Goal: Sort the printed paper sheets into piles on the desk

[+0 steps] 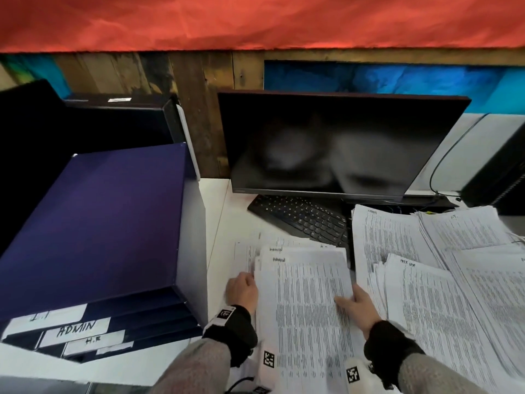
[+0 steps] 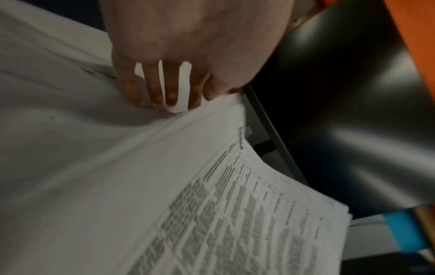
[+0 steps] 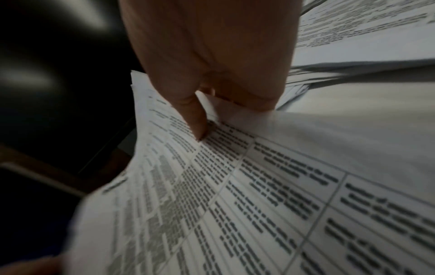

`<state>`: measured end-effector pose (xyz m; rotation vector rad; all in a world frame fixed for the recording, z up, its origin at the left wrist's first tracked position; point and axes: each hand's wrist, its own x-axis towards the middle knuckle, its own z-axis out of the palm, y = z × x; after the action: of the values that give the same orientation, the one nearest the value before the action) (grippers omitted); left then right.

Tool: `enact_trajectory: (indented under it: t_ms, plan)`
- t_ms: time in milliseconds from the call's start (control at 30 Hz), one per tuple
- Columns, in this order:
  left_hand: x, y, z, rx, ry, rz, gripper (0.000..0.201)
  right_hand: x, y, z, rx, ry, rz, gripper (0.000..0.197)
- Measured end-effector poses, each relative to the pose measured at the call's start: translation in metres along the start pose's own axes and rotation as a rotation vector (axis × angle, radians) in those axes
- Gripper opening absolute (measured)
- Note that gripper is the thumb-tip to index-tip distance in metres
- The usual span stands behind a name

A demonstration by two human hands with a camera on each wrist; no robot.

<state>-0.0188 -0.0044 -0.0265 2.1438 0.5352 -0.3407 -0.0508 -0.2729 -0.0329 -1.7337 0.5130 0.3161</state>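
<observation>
A stack of printed sheets point(image 1: 304, 302) covered in table rows is held between both hands above the desk. My left hand point(image 1: 241, 291) grips its left edge, fingers curled under the paper point(image 2: 212, 186). My right hand point(image 1: 356, 307) grips the right edge, with the thumb point(image 3: 195, 119) pressed on top of the printed sheets point(image 3: 235, 195) and the fingers hidden beneath. More sheets point(image 1: 244, 254) lie under the held stack on the desk.
Several overlapping paper piles point(image 1: 443, 280) cover the desk at the right. A black keyboard point(image 1: 301, 216) and dark monitor point(image 1: 335, 143) stand behind. At the left sits a purple tray stack point(image 1: 99, 220) with labels reading ADMIN and H.R. White desk point(image 1: 218, 211) shows between.
</observation>
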Motion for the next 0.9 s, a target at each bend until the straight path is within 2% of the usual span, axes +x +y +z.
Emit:
enact_trajectory:
  t_ms: [67,167,267,333,367,433,500,567,633,700,733,833,900]
  plan:
    - [0.006,-0.005,0.001,0.044,0.053,-0.031,0.032,0.002,0.008,0.006,-0.078,0.031,-0.028,0.063]
    - [0.019,-0.006,0.000,-0.060,0.006,-0.070,0.042,-0.012,-0.005,0.011,-0.144,0.068,-0.083,0.067]
    - [0.030,-0.004,0.001,-0.130,-0.025,-0.145,0.045,-0.010,-0.006,0.010,-0.199,0.032,-0.052,0.034]
    - [0.033,0.000,0.000,-0.184,-0.049,-0.168,0.042,-0.009,-0.005,0.006,-0.250,-0.011,-0.083,0.012]
    - [0.030,0.004,-0.002,-0.224,-0.051,-0.169,0.038,-0.007,-0.002,0.002,-0.243,-0.023,-0.097,0.010]
    - [0.024,0.011,-0.004,-0.392,-0.098,-0.172,0.040,-0.007,-0.001,-0.001,-0.215,-0.054,-0.130,0.019]
    - [0.017,0.016,-0.003,-0.630,-0.194,-0.159,0.051,-0.009,0.000,-0.004,-0.174,-0.097,-0.173,0.024]
    - [0.008,0.020,-0.006,-0.690,-0.254,-0.057,0.046,-0.009,0.000,-0.006,-0.151,-0.106,-0.177,0.023]
    - [0.004,0.019,-0.007,-0.588,-0.288,0.060,0.028,-0.005,0.005,-0.008,-0.121,-0.107,-0.157,0.020]
    - [0.002,0.016,-0.004,-0.459,-0.355,0.151,0.029,-0.002,0.009,-0.008,-0.065,-0.090,-0.125,0.002]
    - [0.003,0.012,-0.001,-0.354,-0.364,0.210,0.031,-0.002,0.010,-0.007,-0.055,-0.077,-0.107,0.007]
    - [0.002,0.003,0.006,0.056,-0.279,0.417,0.027,-0.004,0.005,-0.003,-0.056,-0.028,-0.099,0.024]
    - [0.000,-0.002,0.010,0.082,-0.278,0.449,0.038,-0.006,0.001,-0.002,-0.038,-0.021,-0.094,0.032]
